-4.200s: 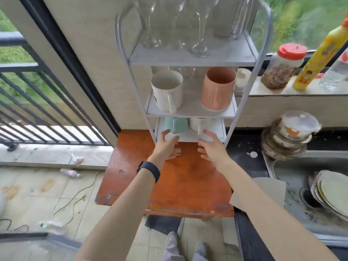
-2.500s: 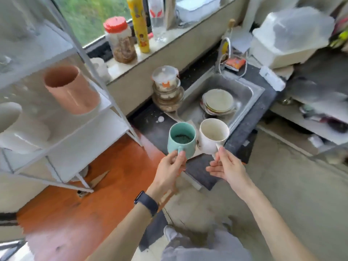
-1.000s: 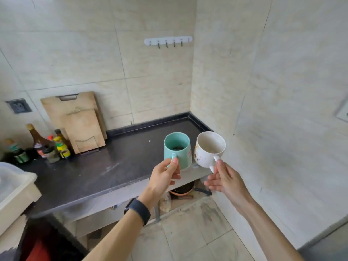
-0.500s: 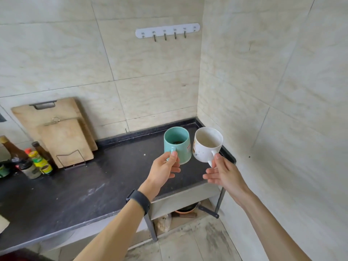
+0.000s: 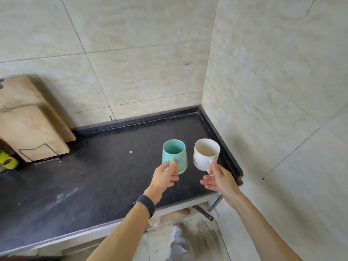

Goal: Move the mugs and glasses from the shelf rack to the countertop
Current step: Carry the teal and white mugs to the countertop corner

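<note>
My left hand (image 5: 164, 176) pinches the handle of a teal mug (image 5: 176, 154), upright with its mouth up. My right hand (image 5: 220, 178) holds a white mug (image 5: 205, 155) by its handle, thumb on top and the other fingers spread below. Both mugs are side by side over the right end of the black countertop (image 5: 94, 176), near the wall corner. I cannot tell whether their bases touch the surface. The shelf rack is out of view.
Two wooden cutting boards (image 5: 28, 129) lean against the tiled back wall at the left, with a yellow-green bottle (image 5: 7, 162) at the frame edge. The tiled side wall (image 5: 273, 91) bounds the countertop on the right. The floor and my shoe (image 5: 177, 230) show below the counter edge.
Both hands have carried the mugs forward and down over the countertop's right end. The view has closed in on the corner and the hook rail has left the frame.
</note>
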The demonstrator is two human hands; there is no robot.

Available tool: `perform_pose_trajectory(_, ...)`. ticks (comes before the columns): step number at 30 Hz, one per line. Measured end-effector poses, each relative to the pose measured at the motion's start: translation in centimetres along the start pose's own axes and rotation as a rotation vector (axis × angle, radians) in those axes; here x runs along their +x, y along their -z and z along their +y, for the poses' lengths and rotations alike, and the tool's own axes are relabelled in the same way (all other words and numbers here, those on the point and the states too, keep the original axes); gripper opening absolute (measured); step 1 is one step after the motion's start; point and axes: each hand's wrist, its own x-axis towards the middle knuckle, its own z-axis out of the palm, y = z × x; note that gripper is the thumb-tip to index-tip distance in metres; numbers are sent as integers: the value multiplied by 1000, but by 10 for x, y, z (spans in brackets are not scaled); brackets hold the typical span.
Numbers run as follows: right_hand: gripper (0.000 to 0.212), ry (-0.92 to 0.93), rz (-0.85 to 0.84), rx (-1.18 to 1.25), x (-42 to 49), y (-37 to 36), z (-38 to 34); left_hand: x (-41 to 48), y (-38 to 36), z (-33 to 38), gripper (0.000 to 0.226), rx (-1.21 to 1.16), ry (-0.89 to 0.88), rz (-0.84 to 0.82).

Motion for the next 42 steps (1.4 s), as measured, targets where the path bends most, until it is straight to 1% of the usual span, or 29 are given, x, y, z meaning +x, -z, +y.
perform_pose_trajectory(3, 42, -88, 0, 11, 55, 0, -2, 56, -14, -5, 37, 2, 95, -8)
perform_pose_trajectory(5, 41, -141, 1, 26, 72, -1, 0, 75, -21, -7, 35, 2, 156, -15)
perform_pose_trajectory(8, 39, -207, -4, 30, 122, 0, -2, 121, -34, 1, 32, 7, 204, -29)
perform_pose_trajectory(11, 38, -282, 18, 71, 165, 1, -5, 161, -46, 9, 30, 14, 269, -28)
perform_pose_trajectory(15, 32, -357, 33, 149, 224, -4, -9, 209, -57, 14, 29, 17, 307, -31)
perform_pose_trajectory(18, 33, -378, 30, 197, 273, -7, -16, 246, -62, 16, 29, 14, 305, -27)
perform_pose_trajectory(22, 42, -370, 4, 239, 332, -14, -28, 290, -65, 20, 25, 3, 291, -13)
perform_pose_trajectory(26, 32, -352, -21, 278, 373, -24, -45, 333, -65, 28, 22, 31, 243, -10)
perform_pose_trajectory(30, 31, -346, -18, 290, 409, -30, -56, 374, -68, 39, 24, 87, 177, 17)
perform_pose_trajectory(34, 44, -335, -2, 291, 439, -32, -65, 407, -74, 47, 25, 115, 119, 9)
perform_pose_trajectory(37, 39, -336, 0, 280, 458, -28, -71, 423, -75, 46, 26, 176, 85, -11)
perform_pose_trajectory(40, 49, -340, -4, 246, 472, -25, -73, 435, -73, 45, 26, 204, 78, -20)
perform_pose_trajectory(42, 51, -341, 0, 241, 477, -27, -74, 438, -72, 49, 25, 195, 75, -56)
